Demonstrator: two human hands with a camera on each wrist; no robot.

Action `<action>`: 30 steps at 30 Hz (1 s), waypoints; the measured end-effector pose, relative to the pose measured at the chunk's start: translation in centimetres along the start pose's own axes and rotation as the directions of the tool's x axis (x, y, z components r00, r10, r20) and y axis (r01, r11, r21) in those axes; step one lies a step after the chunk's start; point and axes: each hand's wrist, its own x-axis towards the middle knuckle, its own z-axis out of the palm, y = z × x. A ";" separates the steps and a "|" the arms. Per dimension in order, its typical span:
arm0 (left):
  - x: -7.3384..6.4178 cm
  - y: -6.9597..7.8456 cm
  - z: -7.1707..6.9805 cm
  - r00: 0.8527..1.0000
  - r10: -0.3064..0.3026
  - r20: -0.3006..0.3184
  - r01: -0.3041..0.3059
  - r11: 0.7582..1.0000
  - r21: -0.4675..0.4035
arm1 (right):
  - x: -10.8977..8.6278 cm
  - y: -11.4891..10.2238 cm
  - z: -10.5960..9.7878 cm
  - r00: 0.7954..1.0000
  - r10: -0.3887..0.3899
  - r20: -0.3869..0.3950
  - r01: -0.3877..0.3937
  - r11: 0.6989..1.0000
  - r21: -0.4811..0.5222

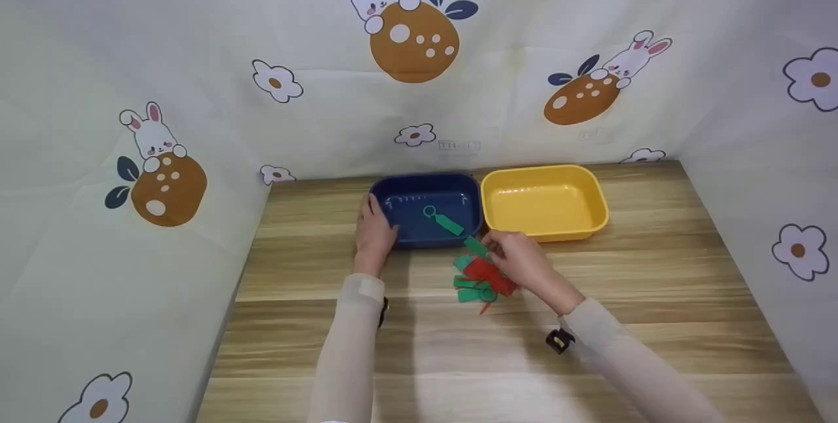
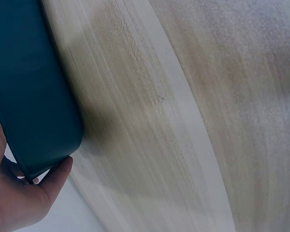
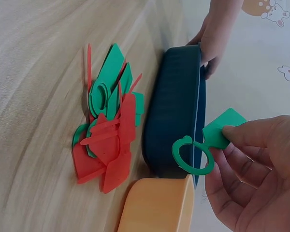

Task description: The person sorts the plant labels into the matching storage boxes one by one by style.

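My left hand grips the left end of a dark blue plastic basin, thumb and fingers on either side of the rim in the left wrist view. One green ring tag lies inside that basin. Between the thumb and fingers of my right hand is another green ring tag, pinched by its flat part, its ring hanging free near the basin's front right corner. Beneath this hand, a loose pile of red tags and green tags lies on the table, overlapping one another.
A yellow basin stands against the blue one on its right, with nothing seen inside. Both are on a wood-grain table, close to a printed cloth backdrop that also rises at both sides.
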 end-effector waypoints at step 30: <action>0.1 0.1 0.1 1.000 -0.007 0.000 0.007 1.000 0.016 | 1.4 -1.3 -1.5 0.998 -0.054 -0.045 0.056 0.998 0.038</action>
